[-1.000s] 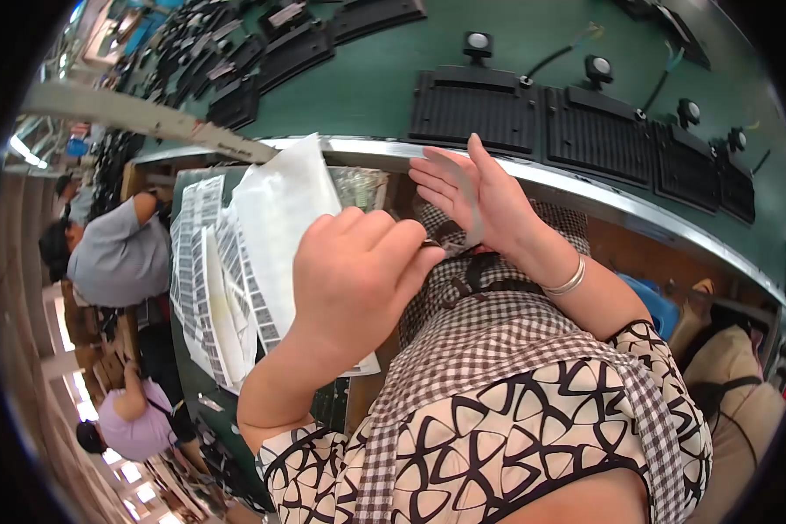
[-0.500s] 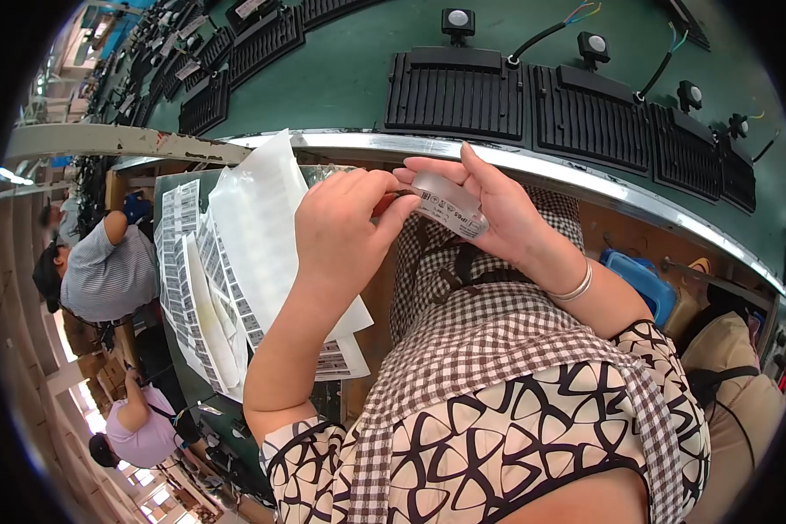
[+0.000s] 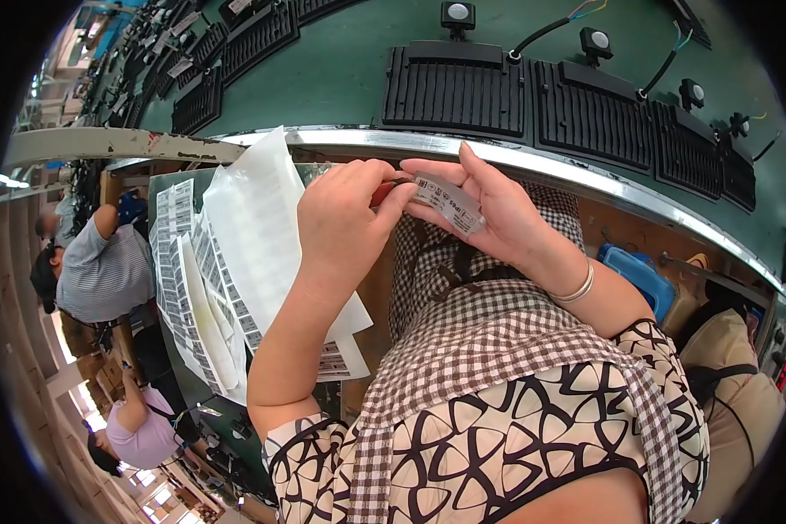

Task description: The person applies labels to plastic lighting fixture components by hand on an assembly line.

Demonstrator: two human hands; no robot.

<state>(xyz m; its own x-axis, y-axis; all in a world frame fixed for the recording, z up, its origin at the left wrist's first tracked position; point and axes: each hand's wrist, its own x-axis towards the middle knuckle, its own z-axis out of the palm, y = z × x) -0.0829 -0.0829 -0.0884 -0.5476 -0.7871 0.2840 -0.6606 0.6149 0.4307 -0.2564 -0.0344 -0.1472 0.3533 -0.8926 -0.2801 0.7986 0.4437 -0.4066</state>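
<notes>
Green bench (image 3: 323, 92) bore ribbed lamps (image 3: 454, 92) beyond the hands. Sheets (image 3: 253, 218) lay left. Blue bin (image 3: 635, 278), right; contents indiscernible. Left hand (image 3: 345, 210) pinched dark tool (image 3: 400, 182) at one end of label (image 3: 448, 205); right hand (image 3: 506, 214) open, palm up, under label.

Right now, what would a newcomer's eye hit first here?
Probably the small label printed "IP65", over the open right hand, with one end by the slim dark item pinched in the left hand. Next, the row of black ribbed housings on the green bench beyond, some with coloured wires. Then the big white sheet overlapping printed label sheets, left of the hands.
</notes>
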